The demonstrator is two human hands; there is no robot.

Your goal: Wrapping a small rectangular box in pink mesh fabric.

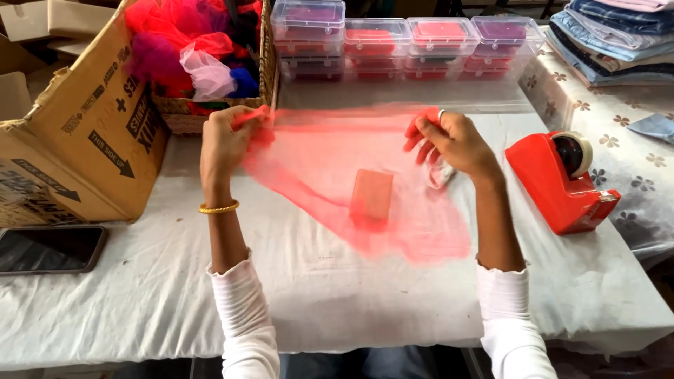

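A sheer red net cloth (pixel 330 151) is stretched above the white-covered table (pixel 337 302) between both hands. My left hand (pixel 226 140) pinches its left top corner; my right hand (pixel 453 140) grips the right top corner and wears a ring. Under the cloth a small rectangular bar (pixel 371 198) lies on the table, seen through the net. The lower part of the cloth drapes onto the table toward the right.
A red tape dispenser (pixel 562 179) sits at the right. Several clear lidded boxes (pixel 400 45) stand at the back. A wicker basket (pixel 210 70) holds coloured net pieces, beside a cardboard box (pixel 84 133). A phone (pixel 49 249) lies at left; folded clothes (pixel 618 35) at far right.
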